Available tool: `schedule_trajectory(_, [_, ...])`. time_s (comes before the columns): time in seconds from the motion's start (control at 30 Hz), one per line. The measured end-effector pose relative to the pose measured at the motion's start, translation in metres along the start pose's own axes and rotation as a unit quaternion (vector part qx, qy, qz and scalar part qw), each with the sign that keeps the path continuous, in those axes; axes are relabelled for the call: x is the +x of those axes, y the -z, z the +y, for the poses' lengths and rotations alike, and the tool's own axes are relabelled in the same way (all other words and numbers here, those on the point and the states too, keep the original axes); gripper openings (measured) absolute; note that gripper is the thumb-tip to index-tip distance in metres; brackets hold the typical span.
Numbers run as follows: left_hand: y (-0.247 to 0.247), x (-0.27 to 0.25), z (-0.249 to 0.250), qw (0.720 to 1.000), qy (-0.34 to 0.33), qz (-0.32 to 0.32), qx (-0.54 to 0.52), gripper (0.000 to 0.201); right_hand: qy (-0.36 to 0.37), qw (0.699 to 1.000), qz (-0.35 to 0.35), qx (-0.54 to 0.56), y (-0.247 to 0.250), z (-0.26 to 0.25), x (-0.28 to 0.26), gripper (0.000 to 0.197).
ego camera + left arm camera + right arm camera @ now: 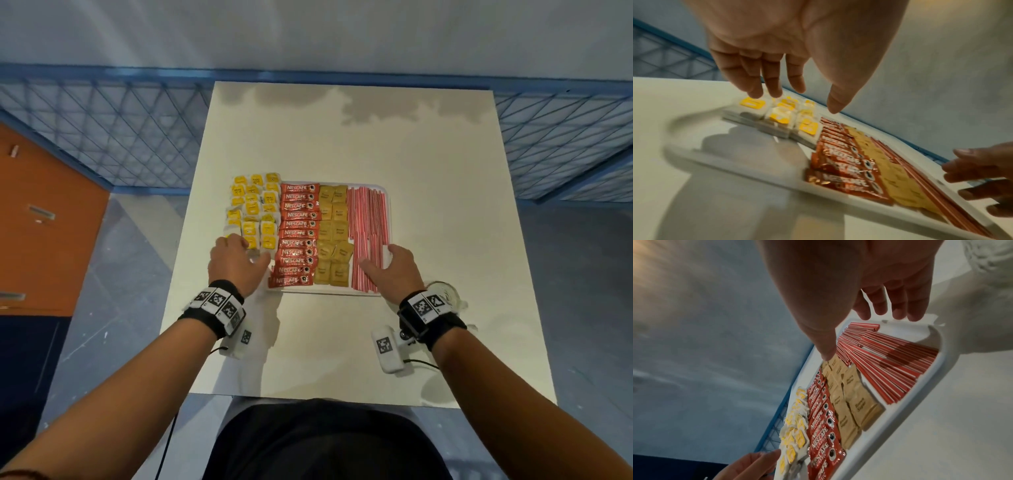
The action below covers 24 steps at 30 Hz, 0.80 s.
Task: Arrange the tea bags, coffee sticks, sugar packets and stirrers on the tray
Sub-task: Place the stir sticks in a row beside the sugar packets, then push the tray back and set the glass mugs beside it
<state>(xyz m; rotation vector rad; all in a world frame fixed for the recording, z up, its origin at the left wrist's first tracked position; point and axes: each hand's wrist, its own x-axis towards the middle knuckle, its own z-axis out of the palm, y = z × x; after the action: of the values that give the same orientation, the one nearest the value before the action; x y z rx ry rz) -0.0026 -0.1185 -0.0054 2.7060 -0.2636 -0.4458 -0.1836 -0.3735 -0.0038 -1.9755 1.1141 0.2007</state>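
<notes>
1. Hovering over the near end of the white tray (325, 293), our left hand (236, 263) and right hand (394, 267) both have fingers spread and loose, holding nothing; the left sits above the near tea bags (253, 209), the right above the near end of the stirrers (368, 219)
2. Everything lies in four columns on the tray, which sits on the white table (342, 144): tea bags at the left, red coffee sticks (298, 233) next, brown sugar packets (334, 236) after them, and the striped stirrers at the right edge
3. We judge the tea bags to be the lightest and softest items (the left wrist view is blurred, but they seem stacked several deep), so a brush could topple them; better to nudge them from the sides with flat fingers
4. Coffee sticks look glossy, likely slippery, and overlap like shingles; we would pinch one by its short end and not push on its face
5. Sugar packets seem soft and a little puffy; a few near ones sit askew, and a light fingertip slide should square them
6. Stirrers are thin, stiff and prone to roll, so we would gather them as a bundle from both long sides
</notes>
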Motion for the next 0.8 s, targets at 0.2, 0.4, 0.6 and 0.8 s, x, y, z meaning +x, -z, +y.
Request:
schedule_trajectory(0.2, [0.010, 0.019, -0.037, 0.996, 0.084, -0.039, -0.002, 0.081, -0.025, 0.998, 0.009, -0.051, -0.018, 0.001, -0.003, 0.094])
schedule_trajectory(0.4, [0.006, 0.042, -0.064, 0.991, 0.076, -0.114, 0.014, 0.061, -0.023, 0.996, 0.036, -0.084, -0.025, -0.003, -0.005, 0.091])
schedule_trajectory(0.6, [0.013, 0.048, -0.067, 0.991, 0.015, -0.131, -0.028, 0.027, -0.072, 0.992, 0.092, -0.042, -0.026, 0.008, 0.005, 0.062])
schedule_trajectory(0.8, [0.014, 0.042, -0.072, 0.991, 0.014, -0.134, -0.022, 0.021, -0.074, 0.992, 0.088, -0.049, -0.038, 0.029, 0.015, 0.076])
